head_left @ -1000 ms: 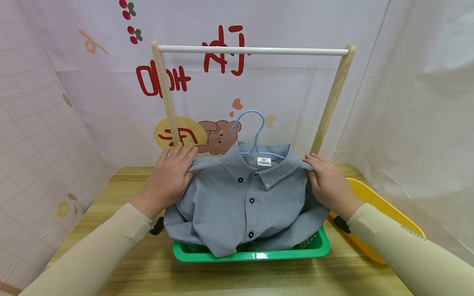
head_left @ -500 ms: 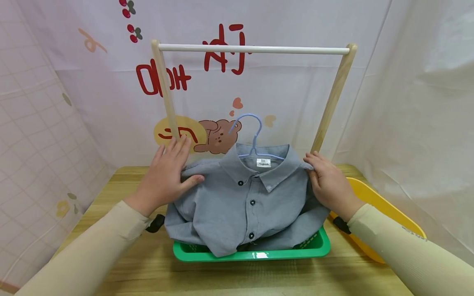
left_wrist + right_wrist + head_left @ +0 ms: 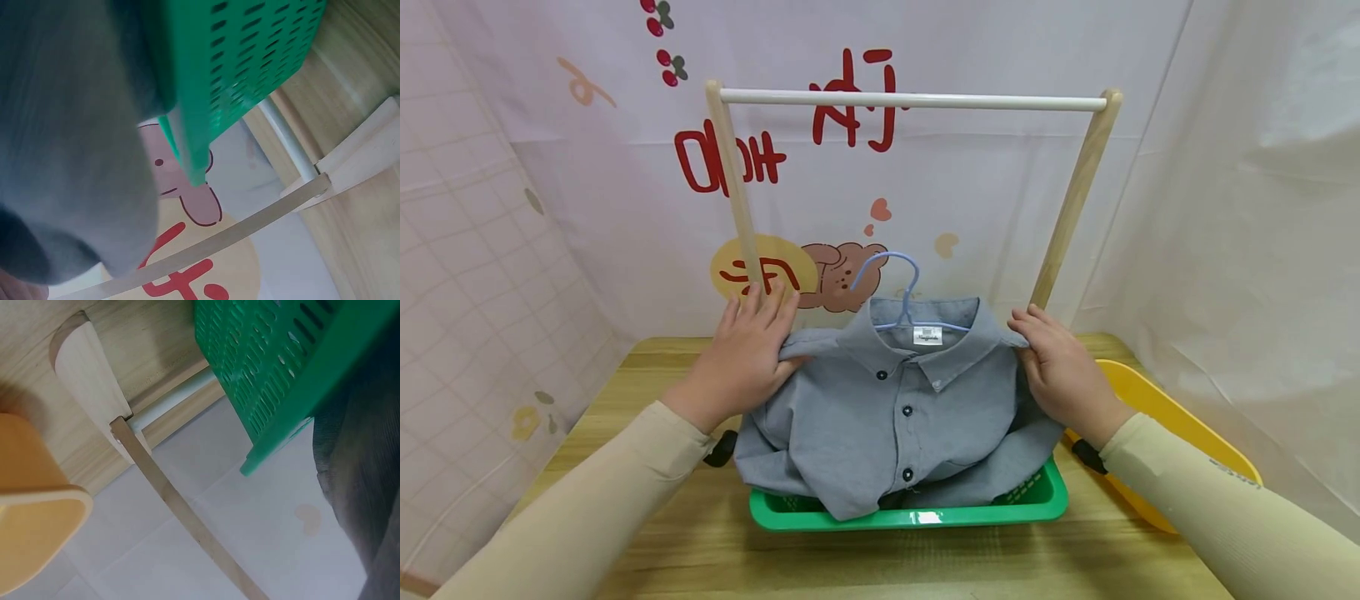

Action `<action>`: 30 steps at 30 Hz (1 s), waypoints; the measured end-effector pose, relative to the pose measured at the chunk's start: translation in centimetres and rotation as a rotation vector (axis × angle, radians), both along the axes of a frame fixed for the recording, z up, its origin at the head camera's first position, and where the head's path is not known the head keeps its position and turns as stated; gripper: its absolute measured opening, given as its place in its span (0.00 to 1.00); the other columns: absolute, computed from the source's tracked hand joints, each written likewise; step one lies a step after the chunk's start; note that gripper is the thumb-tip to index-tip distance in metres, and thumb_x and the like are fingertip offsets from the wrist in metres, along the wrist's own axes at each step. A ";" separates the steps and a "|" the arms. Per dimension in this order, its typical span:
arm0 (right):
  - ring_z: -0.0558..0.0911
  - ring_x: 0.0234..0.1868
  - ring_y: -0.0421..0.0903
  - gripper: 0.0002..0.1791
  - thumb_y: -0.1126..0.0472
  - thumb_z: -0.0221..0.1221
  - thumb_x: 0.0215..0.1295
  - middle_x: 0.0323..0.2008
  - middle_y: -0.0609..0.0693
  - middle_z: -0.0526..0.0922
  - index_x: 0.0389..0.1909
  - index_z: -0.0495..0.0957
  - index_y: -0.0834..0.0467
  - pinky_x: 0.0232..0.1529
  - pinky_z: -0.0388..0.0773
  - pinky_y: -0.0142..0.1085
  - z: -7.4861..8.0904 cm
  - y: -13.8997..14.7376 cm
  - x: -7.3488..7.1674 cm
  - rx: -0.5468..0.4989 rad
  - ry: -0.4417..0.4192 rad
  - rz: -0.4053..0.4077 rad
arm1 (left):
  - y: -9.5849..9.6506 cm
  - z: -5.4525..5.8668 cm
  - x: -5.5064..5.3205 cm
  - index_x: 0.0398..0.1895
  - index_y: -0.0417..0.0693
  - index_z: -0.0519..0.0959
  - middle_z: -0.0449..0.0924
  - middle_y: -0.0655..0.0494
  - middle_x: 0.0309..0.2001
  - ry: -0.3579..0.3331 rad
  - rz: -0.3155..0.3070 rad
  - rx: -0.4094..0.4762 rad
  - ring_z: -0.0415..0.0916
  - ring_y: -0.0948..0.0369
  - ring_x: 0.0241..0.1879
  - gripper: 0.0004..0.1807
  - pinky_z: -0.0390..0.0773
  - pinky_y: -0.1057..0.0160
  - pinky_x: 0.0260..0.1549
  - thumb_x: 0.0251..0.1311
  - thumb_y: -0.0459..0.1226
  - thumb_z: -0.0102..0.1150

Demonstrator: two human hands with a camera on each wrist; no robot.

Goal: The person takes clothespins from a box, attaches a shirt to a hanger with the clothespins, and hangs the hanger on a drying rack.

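Observation:
A grey button-up shirt [image 3: 842,417] lies bunched in a green basket [image 3: 910,518], its collar facing up. A light-blue hanger [image 3: 907,310] sits inside the neck, and its hook rises above the collar, leaning left. My left hand [image 3: 737,358] is at the shirt's left shoulder, thumb on the front and fingers over the top edge, holding the cloth. At the other shoulder my right hand [image 3: 1067,375] pinches the fabric between thumb and fingers. Each wrist view shows grey cloth beside the basket's slotted wall [image 3: 250,56]; the fingers are mostly hidden there.
Behind the basket stands a rack with a white bar [image 3: 917,100] and wooden posts [image 3: 1078,192]. A yellow bin [image 3: 1180,425] is on the wooden table [image 3: 662,533] to the right. A printed white curtain closes off the back.
The hanger has dropped lower and shifted left in the collar. My left hand spread off the shoulder, then came back onto it. My right hand stays nearly in place.

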State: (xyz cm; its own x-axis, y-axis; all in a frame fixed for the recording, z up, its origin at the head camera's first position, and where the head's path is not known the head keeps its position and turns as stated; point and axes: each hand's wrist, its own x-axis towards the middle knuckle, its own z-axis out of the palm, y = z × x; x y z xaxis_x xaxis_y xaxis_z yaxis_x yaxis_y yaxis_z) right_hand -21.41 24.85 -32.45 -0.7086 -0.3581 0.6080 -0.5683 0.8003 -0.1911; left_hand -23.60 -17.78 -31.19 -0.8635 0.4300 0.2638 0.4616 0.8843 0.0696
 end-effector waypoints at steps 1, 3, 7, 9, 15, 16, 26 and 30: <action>0.74 0.71 0.70 0.21 0.77 0.56 0.69 0.65 0.70 0.80 0.62 0.79 0.73 0.68 0.70 0.66 0.0 0.0 0.0 -0.001 0.006 0.001 | 0.0 -0.1 0.0 0.87 0.43 0.45 0.39 0.38 0.86 0.001 0.001 -0.005 0.32 0.33 0.84 0.47 0.38 0.29 0.79 0.76 0.53 0.54; 0.74 0.71 0.71 0.21 0.77 0.56 0.68 0.65 0.70 0.80 0.62 0.78 0.73 0.68 0.70 0.66 -0.1 0.0 -0.1 -0.004 0.015 0.002 | 0.1 -0.4 0.1 0.86 0.42 0.45 0.40 0.37 0.86 0.012 -0.002 -0.011 0.33 0.33 0.84 0.46 0.38 0.29 0.79 0.77 0.51 0.53; 0.75 0.70 0.71 0.22 0.77 0.58 0.68 0.64 0.71 0.80 0.62 0.78 0.73 0.69 0.70 0.65 -0.4 0.0 -0.3 -0.007 0.021 0.001 | 0.2 -0.7 0.3 0.86 0.41 0.48 0.42 0.37 0.86 0.028 -0.006 0.002 0.34 0.33 0.84 0.43 0.39 0.29 0.79 0.78 0.49 0.53; 0.75 0.70 0.71 0.22 0.77 0.58 0.68 0.64 0.71 0.80 0.63 0.78 0.73 0.69 0.70 0.65 -0.4 0.0 -0.4 -0.007 0.016 0.000 | 0.4 -0.7 0.4 0.86 0.41 0.49 0.43 0.37 0.86 0.036 -0.005 0.011 0.36 0.33 0.84 0.42 0.39 0.29 0.79 0.78 0.49 0.53; 0.72 0.72 0.71 0.23 0.76 0.57 0.69 0.66 0.71 0.79 0.64 0.77 0.73 0.70 0.68 0.66 -0.5 0.1 -0.5 0.001 -0.029 -0.013 | 0.6 -0.9 0.6 0.85 0.39 0.52 0.46 0.36 0.85 0.060 0.003 0.024 0.38 0.32 0.84 0.41 0.40 0.28 0.78 0.78 0.47 0.52; 0.72 0.73 0.71 0.23 0.76 0.57 0.70 0.66 0.71 0.78 0.65 0.77 0.73 0.71 0.68 0.66 -0.5 0.1 -0.5 0.004 -0.040 -0.016 | 0.6 -0.9 0.6 0.85 0.39 0.51 0.46 0.36 0.85 0.062 0.006 0.025 0.38 0.32 0.84 0.40 0.40 0.28 0.78 0.78 0.46 0.52; 0.67 0.76 0.71 0.23 0.73 0.56 0.73 0.71 0.71 0.73 0.68 0.74 0.71 0.74 0.64 0.66 -0.3 0.3 -0.5 0.034 -0.144 -0.030 | 0.6 -1.2 0.6 0.85 0.38 0.51 0.45 0.36 0.85 0.047 0.031 0.032 0.36 0.32 0.84 0.41 0.39 0.28 0.78 0.78 0.47 0.51; 0.65 0.77 0.72 0.24 0.70 0.55 0.76 0.72 0.73 0.71 0.70 0.72 0.71 0.74 0.63 0.65 -0.3 0.5 -0.6 0.054 -0.182 -0.033 | 0.6 -1.2 0.7 0.85 0.38 0.51 0.45 0.35 0.85 0.039 0.029 0.044 0.36 0.32 0.84 0.40 0.38 0.28 0.78 0.78 0.46 0.51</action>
